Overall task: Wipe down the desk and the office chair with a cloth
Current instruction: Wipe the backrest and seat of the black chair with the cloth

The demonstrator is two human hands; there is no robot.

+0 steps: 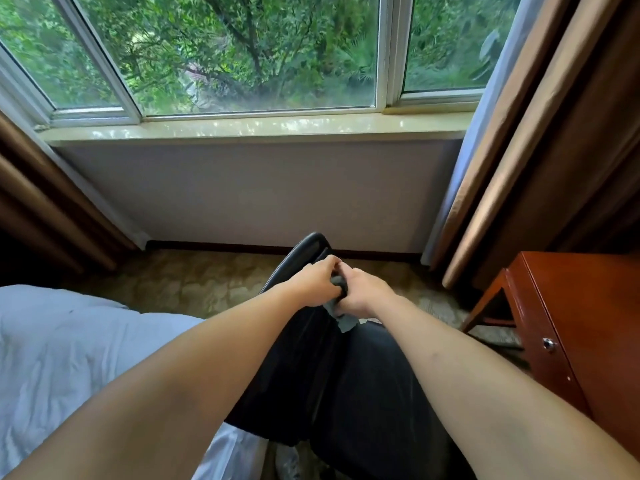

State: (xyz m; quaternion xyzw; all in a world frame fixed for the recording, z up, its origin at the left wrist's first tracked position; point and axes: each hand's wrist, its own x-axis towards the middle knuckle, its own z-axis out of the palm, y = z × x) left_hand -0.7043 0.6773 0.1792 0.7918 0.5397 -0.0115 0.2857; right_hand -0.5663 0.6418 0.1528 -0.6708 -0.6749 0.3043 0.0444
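Gripping a grey cloth [341, 318], left hand [317, 280] and right hand [363, 292].

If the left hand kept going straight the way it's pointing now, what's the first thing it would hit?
The left hand, gripping the grey cloth together with the right hand, points forward toward the window wall. It would probably meet the black office chair armrest just beyond its knuckles first, though depth is hard to judge.
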